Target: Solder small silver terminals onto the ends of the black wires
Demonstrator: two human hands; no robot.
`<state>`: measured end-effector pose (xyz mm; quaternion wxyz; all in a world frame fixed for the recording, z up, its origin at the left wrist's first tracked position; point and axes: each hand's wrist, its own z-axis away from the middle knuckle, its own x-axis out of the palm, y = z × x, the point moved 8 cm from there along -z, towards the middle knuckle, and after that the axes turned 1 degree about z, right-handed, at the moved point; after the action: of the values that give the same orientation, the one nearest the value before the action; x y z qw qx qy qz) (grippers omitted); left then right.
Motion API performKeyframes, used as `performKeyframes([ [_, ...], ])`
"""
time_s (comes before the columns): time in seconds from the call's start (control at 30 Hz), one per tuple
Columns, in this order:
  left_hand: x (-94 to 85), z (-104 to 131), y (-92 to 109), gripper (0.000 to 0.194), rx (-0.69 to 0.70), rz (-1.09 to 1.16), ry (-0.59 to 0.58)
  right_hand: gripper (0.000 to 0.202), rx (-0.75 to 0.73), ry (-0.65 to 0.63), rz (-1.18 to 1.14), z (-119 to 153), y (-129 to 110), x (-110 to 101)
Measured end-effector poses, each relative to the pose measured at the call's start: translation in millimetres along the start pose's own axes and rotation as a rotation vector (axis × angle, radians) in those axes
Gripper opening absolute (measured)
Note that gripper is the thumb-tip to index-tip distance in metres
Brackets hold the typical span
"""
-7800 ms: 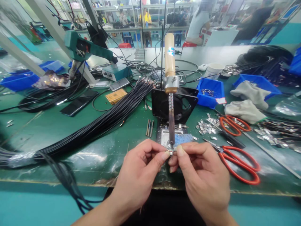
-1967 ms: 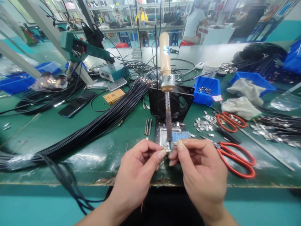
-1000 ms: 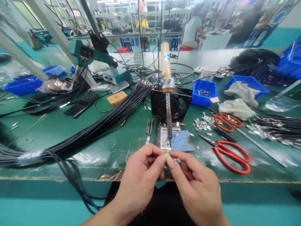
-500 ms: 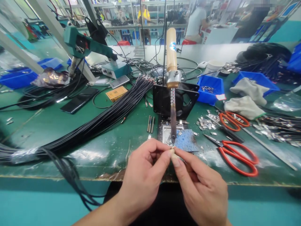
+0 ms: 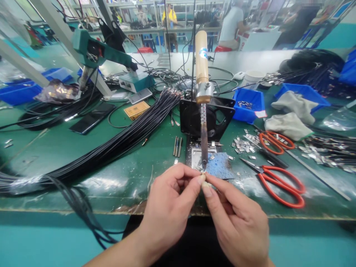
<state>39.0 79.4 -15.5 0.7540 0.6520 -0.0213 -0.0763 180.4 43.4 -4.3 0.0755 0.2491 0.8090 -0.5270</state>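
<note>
My left hand (image 5: 174, 202) and my right hand (image 5: 235, 215) meet at the bench's front edge, thumbs and forefingers pinched together. What they pinch is tiny and mostly covered by the fingertips, so I cannot make out its kind. Just above the fingertips is the dark tip of a soldering iron (image 5: 204, 137), fixed upright with its wooden handle at the top. Behind the fingers lie a blue sponge (image 5: 221, 165) and a small metal tray (image 5: 195, 154). A black fan (image 5: 191, 118) stands behind the iron.
A thick bundle of black cables (image 5: 111, 155) crosses the bench's left side. Right of my hands lie red-handled scissors (image 5: 299, 180), another red-handled pair (image 5: 271, 146) and loose metal connectors (image 5: 241, 144). A blue bin (image 5: 249, 111) and gloves (image 5: 289, 126) sit behind. People are in the background.
Both hands hold the same pinch under the iron tip. The whole view has shifted very slightly; nothing on the bench has visibly moved.
</note>
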Motion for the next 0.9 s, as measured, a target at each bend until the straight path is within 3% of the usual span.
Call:
performKeyframes([
  [0.9,0.7,-0.4,1.6,0.013,-0.007,-0.003,-0.001,0.022,0.013,-0.001,-0.006,-0.4,0.3,-0.3],
])
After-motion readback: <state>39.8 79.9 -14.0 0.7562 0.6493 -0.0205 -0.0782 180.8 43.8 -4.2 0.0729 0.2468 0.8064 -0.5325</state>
